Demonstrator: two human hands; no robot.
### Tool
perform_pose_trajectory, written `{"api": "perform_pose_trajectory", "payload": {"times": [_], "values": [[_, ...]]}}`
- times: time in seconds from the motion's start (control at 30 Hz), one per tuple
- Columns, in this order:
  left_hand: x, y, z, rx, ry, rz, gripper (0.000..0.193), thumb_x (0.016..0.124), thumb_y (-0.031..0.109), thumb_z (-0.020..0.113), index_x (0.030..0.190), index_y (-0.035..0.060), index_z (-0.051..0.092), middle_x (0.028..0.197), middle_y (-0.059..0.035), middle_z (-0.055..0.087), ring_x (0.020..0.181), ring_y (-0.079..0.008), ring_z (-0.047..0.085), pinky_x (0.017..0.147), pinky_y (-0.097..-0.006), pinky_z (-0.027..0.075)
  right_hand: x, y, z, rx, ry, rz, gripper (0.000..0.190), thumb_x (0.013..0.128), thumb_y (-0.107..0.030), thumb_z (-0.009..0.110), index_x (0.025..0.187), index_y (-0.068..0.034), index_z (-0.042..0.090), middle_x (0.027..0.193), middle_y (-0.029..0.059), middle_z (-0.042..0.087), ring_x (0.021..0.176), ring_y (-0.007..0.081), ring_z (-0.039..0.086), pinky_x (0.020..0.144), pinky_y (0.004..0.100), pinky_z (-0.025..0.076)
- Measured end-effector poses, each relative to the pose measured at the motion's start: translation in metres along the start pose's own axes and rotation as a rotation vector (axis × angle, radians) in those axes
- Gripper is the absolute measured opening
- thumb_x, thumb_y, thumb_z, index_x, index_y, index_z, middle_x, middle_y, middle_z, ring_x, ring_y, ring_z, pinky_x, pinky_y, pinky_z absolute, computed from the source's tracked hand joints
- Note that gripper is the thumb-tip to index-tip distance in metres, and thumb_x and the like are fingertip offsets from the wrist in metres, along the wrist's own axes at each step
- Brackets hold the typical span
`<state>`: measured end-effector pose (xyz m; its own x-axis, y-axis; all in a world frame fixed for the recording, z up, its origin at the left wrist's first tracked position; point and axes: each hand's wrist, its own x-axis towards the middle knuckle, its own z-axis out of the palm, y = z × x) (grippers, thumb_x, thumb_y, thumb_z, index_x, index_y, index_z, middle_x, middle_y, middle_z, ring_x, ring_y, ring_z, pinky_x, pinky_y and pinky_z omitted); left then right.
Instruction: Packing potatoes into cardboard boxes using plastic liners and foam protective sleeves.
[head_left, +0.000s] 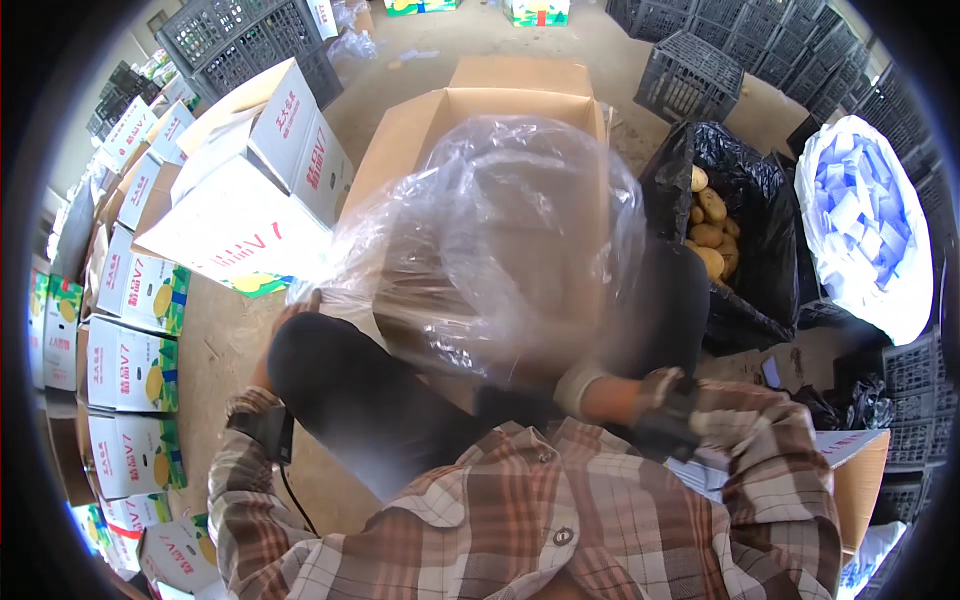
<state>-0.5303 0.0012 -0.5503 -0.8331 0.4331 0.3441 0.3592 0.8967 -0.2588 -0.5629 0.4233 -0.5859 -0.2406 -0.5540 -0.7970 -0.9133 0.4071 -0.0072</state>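
Observation:
A clear plastic bag (480, 247) billows over an open cardboard box (405, 142) in front of me, between my knees. At the left, my left hand (301, 304) grips the gathered edge of the bag beside my knee. My right hand (581, 386) is at the near right side of the bag, blurred; its fingers are hard to make out, so its hold cannot be told. Through the film the inside of the box looks brown.
Right of the box, potatoes (709, 232) lie in a crate lined with a black plastic bag (765, 262). Beyond it is a white sack of blue-white pieces (862, 210). Printed cartons (135, 367) line the left side; black plastic crates (690, 75) stand at the back.

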Motion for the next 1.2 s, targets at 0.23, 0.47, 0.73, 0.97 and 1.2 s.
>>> {"api": "perform_pose_trajectory", "payload": {"times": [0.23,0.47,0.73,0.97,1.2], "values": [[-0.093,0.023,0.049,-0.476,-0.480,-0.444,0.025,0.077,0.018,0.054,0.096,0.0039,0.061,0.087,-0.0115,0.061,0.077,-0.0250,0.058,0.065,-0.0369,0.043,-0.028,0.004,-0.023,0.491,-0.051,-0.077,0.034,0.082,-0.025,0.050,0.110,-0.008,0.058,0.112,0.0103,0.058,0.102,0.0301,0.055,0.085,0.0386,0.044],[-0.038,-0.063,0.024,-0.596,-0.649,-0.964,0.024,0.077,0.018,0.053,0.093,0.0029,0.062,0.081,-0.0125,0.063,0.073,-0.0259,0.060,0.062,-0.0360,0.044,-0.057,0.162,-0.167,0.492,1.098,0.150,0.045,0.076,-0.036,0.058,0.109,-0.005,0.055,0.101,0.0181,0.059,0.092,0.0302,0.057,0.081,0.0346,0.044],[0.157,-0.008,-0.010,-0.577,-0.422,-0.385,0.062,0.069,0.028,0.072,0.120,0.0024,0.047,0.128,-0.0185,0.041,0.119,-0.0302,0.038,0.098,-0.0360,0.032,0.062,0.177,-0.188,0.929,0.932,0.094,0.084,0.070,-0.051,0.063,0.130,-0.001,0.034,0.124,0.0221,0.046,0.112,0.0311,0.047,0.092,0.0348,0.039],[0.217,-0.018,-0.033,-1.535,-0.413,-0.623,0.017,0.073,0.008,0.067,0.083,0.0039,0.054,0.084,-0.0069,0.060,0.080,-0.0147,0.057,0.070,-0.0258,0.045,-0.052,0.301,-0.178,0.575,1.431,0.454,0.028,0.083,-0.033,0.047,0.094,-0.012,0.062,0.088,0.0147,0.062,0.083,0.0319,0.059,0.074,0.0382,0.047],[0.265,-0.031,-0.037,-2.070,-0.388,-0.402,0.052,0.081,0.039,0.058,0.117,0.0023,0.050,0.112,-0.0115,0.054,0.101,-0.0184,0.052,0.086,-0.0307,0.043,-0.130,0.347,-0.148,1.318,1.910,0.275,0.016,0.080,-0.008,0.060,0.094,-0.006,0.055,0.074,0.0049,0.060,0.067,0.0141,0.059,0.060,0.0277,0.050]]}}
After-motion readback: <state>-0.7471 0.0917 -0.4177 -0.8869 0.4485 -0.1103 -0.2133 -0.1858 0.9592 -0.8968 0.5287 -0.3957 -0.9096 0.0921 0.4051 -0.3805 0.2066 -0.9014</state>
